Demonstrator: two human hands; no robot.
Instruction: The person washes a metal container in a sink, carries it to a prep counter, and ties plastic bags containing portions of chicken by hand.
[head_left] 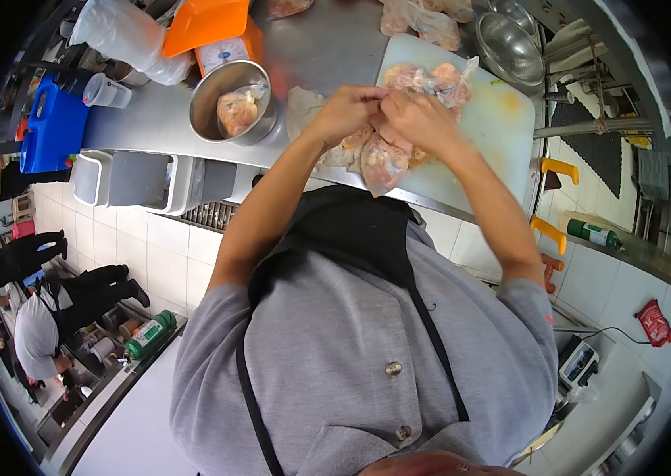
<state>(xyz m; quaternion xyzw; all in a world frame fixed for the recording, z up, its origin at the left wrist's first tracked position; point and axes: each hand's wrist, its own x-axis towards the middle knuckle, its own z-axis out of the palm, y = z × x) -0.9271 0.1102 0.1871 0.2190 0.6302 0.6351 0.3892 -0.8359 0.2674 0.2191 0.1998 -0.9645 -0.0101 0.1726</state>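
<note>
The meat bag (384,165) extends from the two-handed grip (383,97) toward the apron (351,226)

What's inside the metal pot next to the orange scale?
The metal pot holds a clear plastic bag of pinkish-orange pieces, probably raw meat. Some bare inner wall shows around it. The bag covers the floor beneath it, so anything under there can't be seen.

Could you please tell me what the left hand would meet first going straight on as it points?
The left hand would probably meet the right hand first: their fingers are close or already touching, though depth is unclear.
</note>
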